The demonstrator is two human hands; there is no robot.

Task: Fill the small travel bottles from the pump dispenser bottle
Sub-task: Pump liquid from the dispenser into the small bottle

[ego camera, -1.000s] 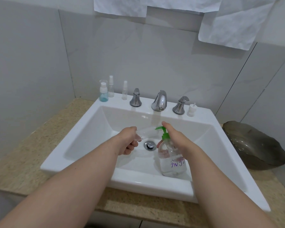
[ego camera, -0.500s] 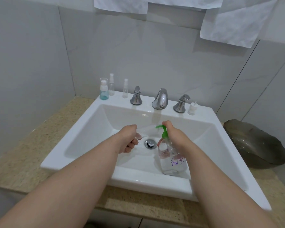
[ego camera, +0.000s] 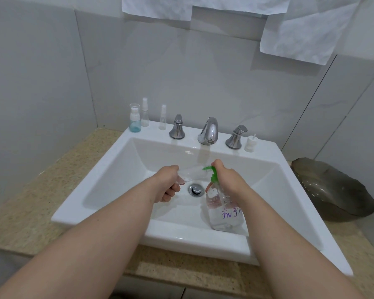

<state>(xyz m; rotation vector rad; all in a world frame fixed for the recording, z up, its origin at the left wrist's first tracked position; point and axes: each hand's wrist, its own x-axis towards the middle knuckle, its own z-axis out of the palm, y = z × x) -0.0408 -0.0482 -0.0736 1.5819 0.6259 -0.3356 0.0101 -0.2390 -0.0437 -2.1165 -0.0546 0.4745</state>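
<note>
As the view looks down from the person's head, a speckled beige table [ego camera: 30,201] fills the left side and carries a white rectangular sink [ego camera: 108,175]. On the sink's back ledge, at the far left, three small bottles stand upright close together: a capped bottle with blue liquid [ego camera: 135,123], a clear spray bottle [ego camera: 145,116] just behind it, and a thin clear bottle [ego camera: 162,119] a little to the right. Next along the ledge come a chrome left tap handle [ego camera: 177,130], a chrome spout [ego camera: 208,131], a right tap handle [ego camera: 235,138] and a small white pump cap [ego camera: 251,143].

Both bare forearms reach forward over the basin. The left hand [ego camera: 167,183] has its fingers curled round a clear travel bottle [ego camera: 192,174], which lies tilted on its side above the drain [ego camera: 195,189], its far end pointing at the green nozzle. Whether its mouth touches the nozzle cannot be told, because the plastic is see-through and faint.

To the right, the pump dispenser bottle [ego camera: 224,212] stands inside the basin near the front wall, clear, part full, with purple handwriting on it. The right hand [ego camera: 227,180] grasps its neck, with one digit resting on top of the green pump head [ego camera: 212,172].

Further right, on the table beside the sink, sits a dark shell-shaped bowl [ego camera: 333,190]. Crumpled white paper sheets [ego camera: 300,35] hang on the tiled wall above.
</note>
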